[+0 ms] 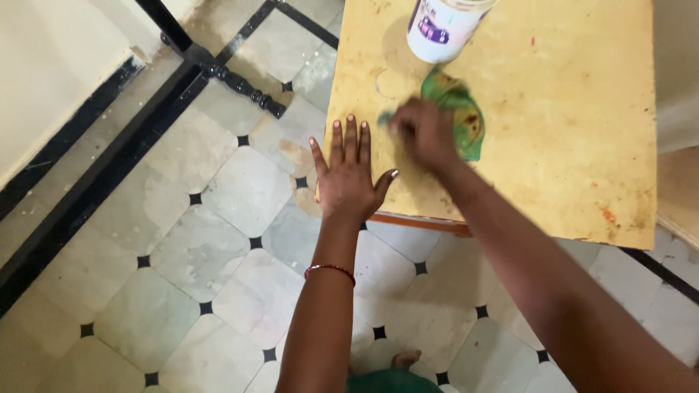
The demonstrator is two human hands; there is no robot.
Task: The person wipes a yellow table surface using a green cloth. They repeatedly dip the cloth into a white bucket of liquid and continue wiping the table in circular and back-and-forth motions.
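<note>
- The left hand [348,175] lies flat, palm down, on the near left corner of the worn yellow wooden tabletop [568,131]; its fingers are spread wide and straight, the thumb pointing off to the right, and it holds nothing.
- A thin red bangle [329,270] circles the left wrist.
- The right hand [424,135] is blurred; its fingers are curled down over a crumpled green cloth with brown stains [460,113], pressing it onto the tabletop. How tightly they grip it I cannot tell.
- The cloth sits near the middle of the table's left half, bunched beyond and to the right of the right hand's knuckles, just right of the left hand's fingertips.
- A white plastic jar with a purple label [439,28] stands on the table just beyond the cloth, close to the far edge of the view.
- The tabletop is scuffed, with faint ring marks near the cloth and small red flecks.
- Below lies a pale tiled floor with small black diamond insets [218,276], and a black metal frame [218,69] runs along the wall.
</note>
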